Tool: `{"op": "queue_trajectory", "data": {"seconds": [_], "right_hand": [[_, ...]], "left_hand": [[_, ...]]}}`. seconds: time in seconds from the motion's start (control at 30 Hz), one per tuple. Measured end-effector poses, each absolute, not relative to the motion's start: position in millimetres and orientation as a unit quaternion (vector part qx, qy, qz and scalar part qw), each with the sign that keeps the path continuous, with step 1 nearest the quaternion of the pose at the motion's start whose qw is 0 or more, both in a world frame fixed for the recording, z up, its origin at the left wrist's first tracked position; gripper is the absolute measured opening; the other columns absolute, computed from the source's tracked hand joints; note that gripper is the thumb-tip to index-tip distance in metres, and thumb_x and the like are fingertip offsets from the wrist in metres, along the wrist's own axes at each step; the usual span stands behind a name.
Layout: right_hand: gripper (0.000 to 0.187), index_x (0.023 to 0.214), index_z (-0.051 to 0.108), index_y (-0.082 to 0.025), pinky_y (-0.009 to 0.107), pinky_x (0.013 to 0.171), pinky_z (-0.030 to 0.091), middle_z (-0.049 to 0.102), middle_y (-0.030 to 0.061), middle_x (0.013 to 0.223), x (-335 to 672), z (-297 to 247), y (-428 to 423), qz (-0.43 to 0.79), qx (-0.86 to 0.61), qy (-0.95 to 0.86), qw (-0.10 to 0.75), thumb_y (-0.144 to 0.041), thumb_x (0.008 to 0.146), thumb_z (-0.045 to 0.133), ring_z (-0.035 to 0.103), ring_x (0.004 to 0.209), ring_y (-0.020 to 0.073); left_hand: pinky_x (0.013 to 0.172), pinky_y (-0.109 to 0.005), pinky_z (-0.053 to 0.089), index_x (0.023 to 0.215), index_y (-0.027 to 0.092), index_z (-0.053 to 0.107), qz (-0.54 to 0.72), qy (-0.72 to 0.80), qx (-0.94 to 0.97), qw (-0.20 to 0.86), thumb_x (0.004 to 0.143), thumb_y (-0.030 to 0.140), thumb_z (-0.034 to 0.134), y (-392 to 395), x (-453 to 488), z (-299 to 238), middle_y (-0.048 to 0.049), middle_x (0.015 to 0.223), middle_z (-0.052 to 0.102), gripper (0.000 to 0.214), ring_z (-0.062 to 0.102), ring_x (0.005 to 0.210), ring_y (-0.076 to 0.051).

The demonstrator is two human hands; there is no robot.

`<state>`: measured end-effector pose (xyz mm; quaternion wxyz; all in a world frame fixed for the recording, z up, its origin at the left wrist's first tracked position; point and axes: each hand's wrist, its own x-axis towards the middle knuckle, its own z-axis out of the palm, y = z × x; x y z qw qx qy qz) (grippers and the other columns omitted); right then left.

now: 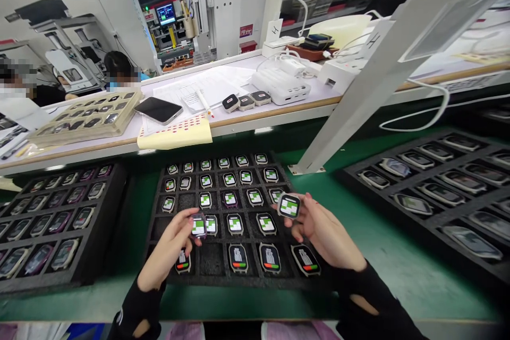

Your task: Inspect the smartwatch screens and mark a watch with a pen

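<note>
My left hand (169, 252) pinches a small smartwatch body (198, 224) with a lit green and white screen, just above the black foam tray (156, 223). My right hand (322, 231) grips a second watch body (289, 205) with its lit screen facing up, over the tray's right side. The tray holds several rows of watch bodies, most with lit screens; a few pockets near my left hand show bare foam. Both arms wear black sleeves with cut-outs.
More black trays of watch bodies lie at left (51, 223) and right (438, 186) on the green belt. A white post (358, 90) slants up behind the tray. The raised bench holds a beige tray (85, 117), a phone (158, 110), papers and chargers. Other people sit at back left.
</note>
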<state>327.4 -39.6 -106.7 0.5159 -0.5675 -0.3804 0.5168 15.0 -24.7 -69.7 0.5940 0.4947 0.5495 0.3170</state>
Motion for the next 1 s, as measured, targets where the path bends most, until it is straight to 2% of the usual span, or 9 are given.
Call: {"op": "queue_trajectory", "data": {"seconds": [0.13, 0.27, 0.33, 0.37, 0.47, 0.53, 0.67, 0.83, 1.0], "right_hand": [[0.063, 0.123, 0.059, -0.018, 0.021, 0.038, 0.044, 0.068, 0.0141, 0.108, 304, -75, -31, 0.615, -0.425, -0.324, 0.579, -0.065, 0.084, 0.076, 0.055, 0.066, 0.0187], [0.057, 0.122, 0.061, -0.019, 0.018, 0.037, 0.041, 0.069, 0.0117, 0.107, 289, -49, -20, 0.612, -0.376, -0.386, 0.579, -0.049, 0.080, 0.086, 0.053, 0.060, 0.0146], [0.055, 0.118, 0.062, -0.018, 0.017, 0.036, 0.039, 0.070, 0.0108, 0.101, 284, -39, -14, 0.596, -0.377, -0.416, 0.575, -0.050, 0.081, 0.086, 0.049, 0.053, 0.0114], [0.054, 0.117, 0.062, -0.018, 0.017, 0.036, 0.038, 0.071, 0.0105, 0.097, 282, -34, -12, 0.588, -0.380, -0.423, 0.576, -0.053, 0.082, 0.085, 0.048, 0.051, 0.0106], [0.058, 0.113, 0.063, -0.017, 0.017, 0.035, 0.037, 0.071, 0.0107, 0.092, 278, -25, -4, 0.575, -0.377, -0.422, 0.591, -0.065, 0.084, 0.077, 0.050, 0.052, 0.0125], [0.060, 0.114, 0.064, -0.017, 0.017, 0.036, 0.038, 0.070, 0.0113, 0.094, 278, -20, -1, 0.578, -0.371, -0.429, 0.587, -0.068, 0.085, 0.074, 0.053, 0.055, 0.0139], [0.057, 0.121, 0.063, -0.018, 0.017, 0.038, 0.040, 0.069, 0.0106, 0.098, 280, -9, 1, 0.560, -0.367, -0.475, 0.571, -0.063, 0.088, 0.075, 0.053, 0.057, 0.0137], [0.049, 0.129, 0.059, -0.017, 0.018, 0.042, 0.040, 0.064, 0.0031, 0.075, 282, -1, 1, 0.529, -0.385, -0.511, 0.558, -0.052, 0.096, 0.068, 0.045, 0.048, 0.0116], [0.039, 0.129, 0.059, -0.020, 0.018, 0.043, 0.040, 0.066, 0.0069, 0.096, 282, -5, -1, 0.524, -0.384, -0.513, 0.561, -0.043, 0.098, 0.066, 0.047, 0.055, 0.0120]], "left_hand": [[0.056, -0.020, 0.045, 0.139, 0.025, 0.053, 0.327, 0.485, 0.541, 0.604, 0.088, 0.041, 0.069, -21, 38, -47, -0.0109, 0.120, 0.063, 0.055, 0.064, 0.082, -0.015], [0.075, -0.026, 0.055, 0.137, 0.027, 0.054, 0.379, 0.423, 0.567, 0.597, 0.085, 0.034, 0.074, -11, 59, -28, -0.0097, 0.126, 0.064, 0.056, 0.066, 0.096, -0.019], [0.082, -0.029, 0.056, 0.131, 0.025, 0.057, 0.417, 0.406, 0.567, 0.583, 0.082, 0.034, 0.077, -6, 68, -20, -0.0087, 0.120, 0.067, 0.054, 0.066, 0.095, -0.019], [0.079, -0.028, 0.056, 0.128, 0.023, 0.059, 0.434, 0.406, 0.564, 0.573, 0.081, 0.035, 0.078, -3, 72, -16, -0.0083, 0.115, 0.068, 0.051, 0.066, 0.090, -0.018], [0.054, -0.020, 0.047, 0.123, 0.022, 0.062, 0.472, 0.419, 0.551, 0.546, 0.086, 0.044, 0.072, 3, 81, -5, -0.0071, 0.104, 0.068, 0.044, 0.061, 0.069, -0.012], [0.048, -0.019, 0.040, 0.126, 0.022, 0.061, 0.491, 0.413, 0.547, 0.538, 0.091, 0.049, 0.065, 6, 86, 1, -0.0069, 0.101, 0.066, 0.045, 0.058, 0.063, -0.010], [0.057, -0.020, 0.046, 0.136, 0.024, 0.056, 0.511, 0.391, 0.556, 0.526, 0.093, 0.045, 0.063, 8, 95, 11, -0.0074, 0.110, 0.065, 0.048, 0.058, 0.069, -0.010], [0.073, -0.025, 0.053, 0.137, 0.030, 0.055, 0.531, 0.383, 0.551, 0.517, 0.096, 0.037, 0.061, 3, 101, 14, -0.0059, 0.123, 0.065, 0.042, 0.063, 0.087, -0.016], [0.084, -0.027, 0.055, 0.135, 0.033, 0.057, 0.527, 0.385, 0.548, 0.523, 0.097, 0.035, 0.060, -2, 101, 13, -0.0043, 0.131, 0.063, 0.038, 0.065, 0.098, -0.018]]}}
